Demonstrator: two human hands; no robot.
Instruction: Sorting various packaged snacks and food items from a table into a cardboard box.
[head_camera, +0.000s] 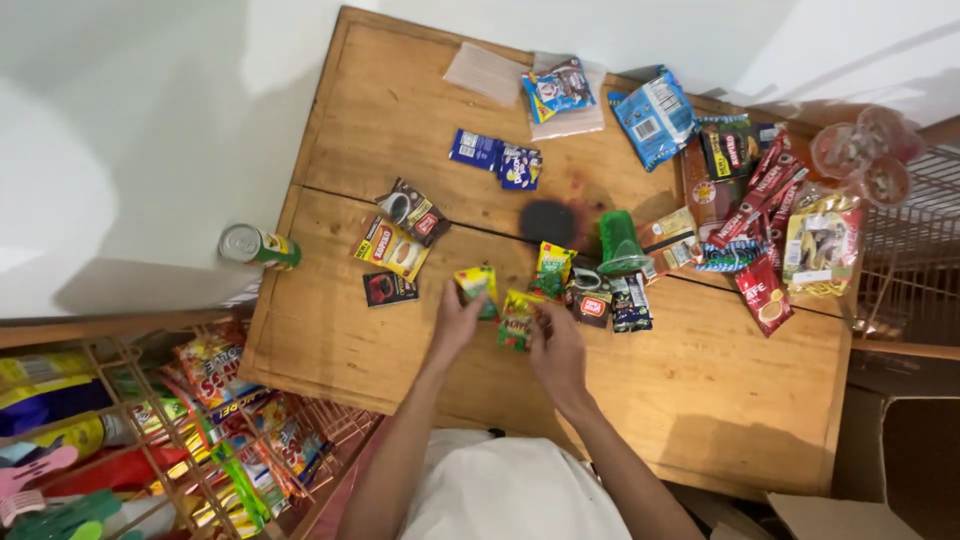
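Note:
Looking down on a wooden table (400, 110), both my hands rest near its middle. My left hand (457, 322) holds a small yellow and green sachet (478, 284). My right hand (556, 347) grips another green and yellow sachet (517, 318). Just beyond them lie a third green sachet (553, 268), dark sachets (610, 300) and a green plastic cup (622, 243) on its side.
Coffee sachets (400, 245) lie left of my hands and blue packets (497, 158) further back. A heap of red and blue packets (750, 190) covers the right end. A green can (258, 246) sits past the left edge. A wire rack of snacks (200, 420) stands lower left.

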